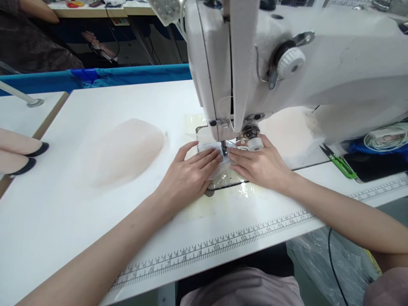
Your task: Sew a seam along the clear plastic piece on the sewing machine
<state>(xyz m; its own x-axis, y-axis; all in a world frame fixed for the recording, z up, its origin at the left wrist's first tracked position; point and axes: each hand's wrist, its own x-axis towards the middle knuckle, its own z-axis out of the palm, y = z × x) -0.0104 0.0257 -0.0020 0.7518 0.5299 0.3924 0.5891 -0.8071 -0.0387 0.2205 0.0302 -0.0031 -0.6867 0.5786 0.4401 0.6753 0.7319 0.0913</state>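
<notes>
A small piece of thin white fabric (pixel 208 146) lies on the metal plate under the presser foot (pixel 224 148) of a white sewing machine (pixel 219 63). My left hand (pixel 193 172) rests flat on the fabric just left of the foot, fingers stretched out and thumb apart. From the right, my right hand (pixel 259 163) lies with extended fingers against the fabric beside the foot; some of its fingertips are hidden behind a white knob (pixel 255 144). Sheer pale pieces (pixel 134 148) lie on the table to the left, and more pale material (pixel 287 131) is under the machine arm.
Green thread snips (pixel 342 163) lie beside a dark phone (pixel 376 165) at the right, near a coiled white cable (pixel 387 138). A ruler strip (pixel 216 248) runs along the front table edge. At far left are pale, dark-tipped objects (pixel 19 151). Another person's arm (pixel 40 10) shows top left.
</notes>
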